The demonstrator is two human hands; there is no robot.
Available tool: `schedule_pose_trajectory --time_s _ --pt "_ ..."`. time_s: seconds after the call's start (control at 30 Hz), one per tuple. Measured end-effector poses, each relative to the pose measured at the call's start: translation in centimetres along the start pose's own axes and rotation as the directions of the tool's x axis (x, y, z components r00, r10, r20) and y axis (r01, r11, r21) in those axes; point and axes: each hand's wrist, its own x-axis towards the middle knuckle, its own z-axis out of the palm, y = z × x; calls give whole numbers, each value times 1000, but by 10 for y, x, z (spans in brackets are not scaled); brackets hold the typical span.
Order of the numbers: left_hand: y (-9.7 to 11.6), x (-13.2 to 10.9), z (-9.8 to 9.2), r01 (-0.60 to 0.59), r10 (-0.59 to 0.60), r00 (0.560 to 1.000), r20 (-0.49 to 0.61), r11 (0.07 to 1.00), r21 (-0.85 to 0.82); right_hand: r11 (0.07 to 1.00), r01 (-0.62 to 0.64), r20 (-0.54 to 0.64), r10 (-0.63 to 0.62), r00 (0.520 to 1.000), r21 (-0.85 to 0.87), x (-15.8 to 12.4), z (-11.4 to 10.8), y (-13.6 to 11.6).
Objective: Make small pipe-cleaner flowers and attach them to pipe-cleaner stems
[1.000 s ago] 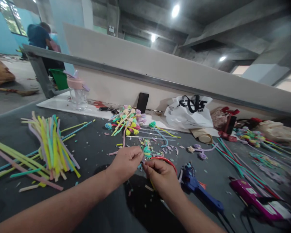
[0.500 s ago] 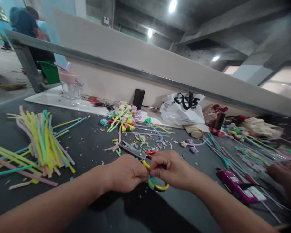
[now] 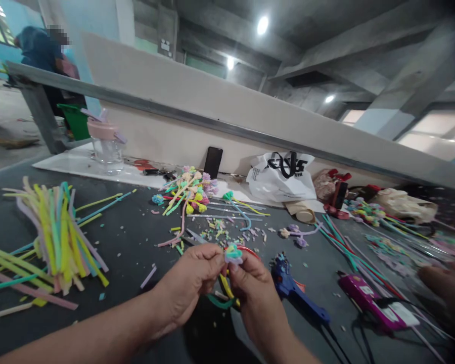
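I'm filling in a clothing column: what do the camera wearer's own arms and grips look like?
The left grip and right grip are bare hands, ungloved; no ring can be made out, though parts are hidden. The left forearm and right forearm show no sleeve, watch, bracelet, cable or marking.

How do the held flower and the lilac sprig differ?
The held flower sits between the left hand and right hand; the lilac sprig lies on the table. The flower mixes turquoise, yellow and pale lilac; the sprig is mainly lilac. The flower shows one head; the sprig has several. Both show lilac.
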Motion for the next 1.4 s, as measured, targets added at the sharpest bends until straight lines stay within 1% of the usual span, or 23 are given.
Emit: schedule_pose_trajectory --time_s 0.03,0.07,0.1,0.13,0.2,0.23,0.3,0.4,0.47,0.57,0.63,0.73,0.87,0.93,1.0,1.1,1.23,1.27,1.33,1.4 --pt "0 1 0 -9 9 1000 -22 999 32 998 61 -74 -62 995 -14 -4 5 5" --pt "1 3 -1 -30 33 999 -41 996 85 994 100 -119 -105 987 -46 -6 8 9" --pt "2 4 -2 -59 68 996 -55 986 153 989 115 -134 -127 983 -96 -6 10 12" --pt "3 6 -4 -92 110 992 -67 969 231 981 112 -129 -133 983 -159 -5 10 12" --pt "6 9 -8 -129 169 983 -69 912 388 951 99 -80 -128 989 -294 0 7 10" --pt "7 11 -10 -135 183 981 -64 881 454 934 105 -56 -131 990 -342 3 4 7" --pt "8 12 -11 -131 192 980 -57 830 542 916 123 -14 -139 990 -382 7 -1 2" --pt "6 12 -11 -132 197 979 -45 794 593 918 112 -11 -125 992 -380 9 -5 0" --pt "4 11 -10 -134 192 981 -33 787 602 907 104 -60 -140 988 -409 8 -7 1" --pt "5 10 -9 -139 166 986 13 778 612 872 126 -127 -210 969 -473 6 -8 5" --pt "9 11 -9 -152 147 987 62 752 642 846 150 -128 -249 960 -512 5 -9 6" --pt "13 12 -13 -190 139 982 130 698 691 818 166 -119 -274 954 -551 5 -9 5" --pt "13 15 -18 -233 146 972 183 657 717 773 182 -112 -310 944 -608 5 -8 4" --pt "13 16 -21 -239 145 971 190 624 744 723 196 -79 -328 941 -663 5 -8 5" --pt "13 17 -23 -252 147 968 205 572 780 652 222 -26 -348 937 -725 6 -8 5" --pt "10 17 -24 -284 163 959 233 481 829 516 287 66 -405 912 -807 6 -8 4" --pt "2 12 -21 -308 249 940 232 331 892 334 342 170 -452 876 -879 3 -8 4" --pt "1 10 -20 -304 267 936 229 282 910 308 346 184 -452 873 -886 2 -8 5" --pt "-2 7 -17 -270 288 935 209 193 943 286 363 206 -458 865 -887 0 -7 8" --pt "-3 4 -15 -234 304 935 185 134 963 274 384 227 -467 855 -882 -2 -6 10"
